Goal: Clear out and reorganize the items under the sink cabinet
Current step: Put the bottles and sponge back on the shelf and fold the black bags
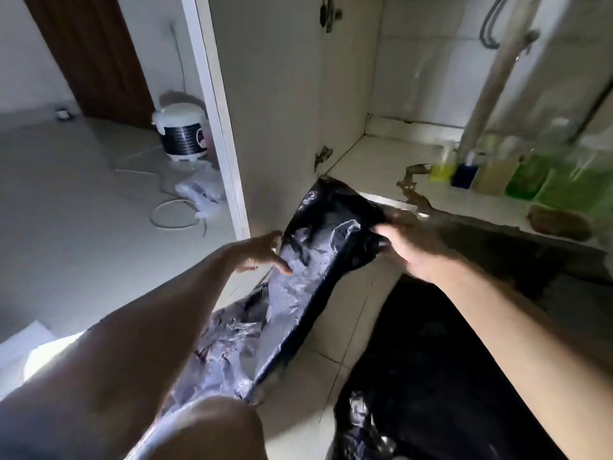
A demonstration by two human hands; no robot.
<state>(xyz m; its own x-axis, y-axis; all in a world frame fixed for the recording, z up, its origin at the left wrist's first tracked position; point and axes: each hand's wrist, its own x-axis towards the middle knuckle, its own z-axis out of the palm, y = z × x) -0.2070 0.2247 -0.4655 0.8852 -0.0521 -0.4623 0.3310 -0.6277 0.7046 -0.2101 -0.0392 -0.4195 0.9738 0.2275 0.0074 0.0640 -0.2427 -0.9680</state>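
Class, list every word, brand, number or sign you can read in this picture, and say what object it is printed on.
None can be read.
Rice cooker: dark front band with a round mark, too small to read.
Bottles in the cabinet: motion-blurred, any labels illegible.
Black bag, gripped by the right hand with the left hand against it: no print visible.

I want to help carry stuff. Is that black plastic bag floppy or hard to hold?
Probably very floppy: the black plastic bag sags and crumples between the right hand gripping its top and the left hand. It looks thin and glossy, so likely light and somewhat slippery.
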